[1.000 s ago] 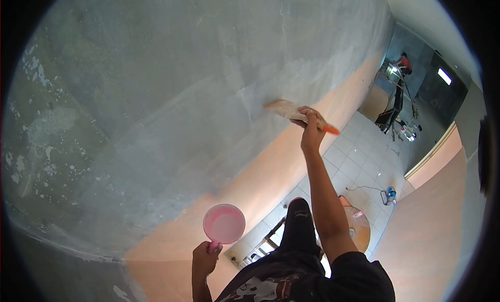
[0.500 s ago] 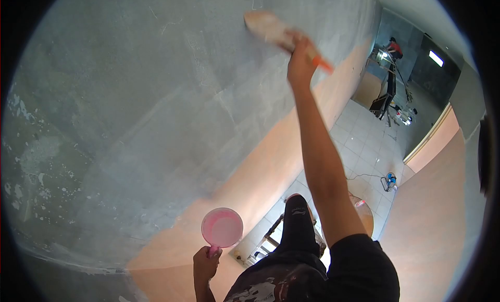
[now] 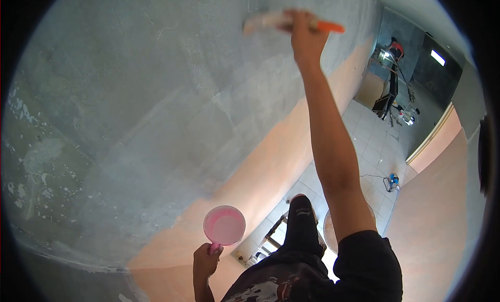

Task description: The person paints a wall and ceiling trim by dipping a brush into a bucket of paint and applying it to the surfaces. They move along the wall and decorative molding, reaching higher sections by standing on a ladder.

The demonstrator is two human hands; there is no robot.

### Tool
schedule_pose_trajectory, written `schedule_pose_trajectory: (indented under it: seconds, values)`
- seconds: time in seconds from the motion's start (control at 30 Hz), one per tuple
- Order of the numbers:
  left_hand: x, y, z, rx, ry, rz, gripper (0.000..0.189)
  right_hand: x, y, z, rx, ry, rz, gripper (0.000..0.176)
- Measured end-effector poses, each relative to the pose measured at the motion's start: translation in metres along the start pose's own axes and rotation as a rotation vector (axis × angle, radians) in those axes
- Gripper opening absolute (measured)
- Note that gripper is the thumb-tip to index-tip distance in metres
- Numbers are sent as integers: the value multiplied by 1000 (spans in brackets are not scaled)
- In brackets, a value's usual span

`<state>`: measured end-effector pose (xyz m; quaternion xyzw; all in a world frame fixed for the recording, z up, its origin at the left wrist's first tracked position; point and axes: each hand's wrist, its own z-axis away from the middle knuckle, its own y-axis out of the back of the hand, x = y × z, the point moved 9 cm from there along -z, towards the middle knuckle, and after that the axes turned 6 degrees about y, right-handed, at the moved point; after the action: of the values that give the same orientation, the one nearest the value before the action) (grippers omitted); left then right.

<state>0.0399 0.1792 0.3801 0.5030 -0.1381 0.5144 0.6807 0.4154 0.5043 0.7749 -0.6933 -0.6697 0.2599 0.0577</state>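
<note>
My right hand is raised high against the grey wall, closed around a wide paintbrush. The brush's orange handle sticks out to the right, and its pale, motion-blurred bristle end points left at the wall surface. Low in the view, my left hand grips the short handle of a pink dipper. Pale pinkish liquid lies inside the dipper, which is held level in front of the wall. A peach band runs along the wall's lower part.
Below me are rungs of a ladder-like frame and a round container, partly behind my arm. A blue corded device lies on the tiled floor. Farther off, a person in red is near a dark frame and clutter.
My right hand has shifted slightly up and right, and the brush has swung from a downward-right slant to nearly level. My left hand holds the dipper almost where it was.
</note>
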Motion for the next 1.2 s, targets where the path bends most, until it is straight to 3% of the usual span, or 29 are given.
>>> schedule_pose_trajectory:
  seconds: [0.07, 0.17, 0.3, 0.4, 0.47, 0.63, 0.77, 0.83, 0.87, 0.93, 1.0, 1.07, 1.2]
  values:
    - [-2, 0, 3, 6, 15, 11, 29, -36, -23, -31, 25, 158, -133, 22]
    - [-5, -4, 2, 1, 12, 58, 29, -15, -28, -24, 43, 77, -256, 24]
    - [-1, -5, 6, 6, 12, 61, 29, 27, 8, 104, -40, -210, 34, 30]
    - [1, -3, 6, 15, -10, 67, 27, 40, 61, 224, -117, -372, 46, 29]
    - [3, -1, 5, 23, -40, 74, 26, 40, 98, 281, 24, -618, 19, 26]
    - [10, 4, 7, 15, -18, 43, 29, 6, 124, 334, 257, -884, -14, 18]
    - [8, 3, 2, 31, -36, 66, 30, -9, 117, 338, 69, -882, -54, 12]
    - [-4, -1, -11, 60, -84, 48, 30, -23, 97, 323, -246, -701, 132, 21]
    - [-5, -1, -12, 90, -154, 20, 31, -31, 88, 319, -269, -727, 127, 21]
    - [-3, -1, -10, 86, -102, 42, 31, -74, 45, 289, -554, -378, 397, 24]
    - [0, 2, -11, 91, -43, 71, 31, -93, 20, 286, -584, -330, 317, 27]
    - [15, 4, -3, 129, -165, -44, 32, -111, 9, 285, -513, -435, 189, 27]
    - [13, 6, 6, 154, -89, 39, 32, -135, -21, 283, -582, -419, 250, 23]
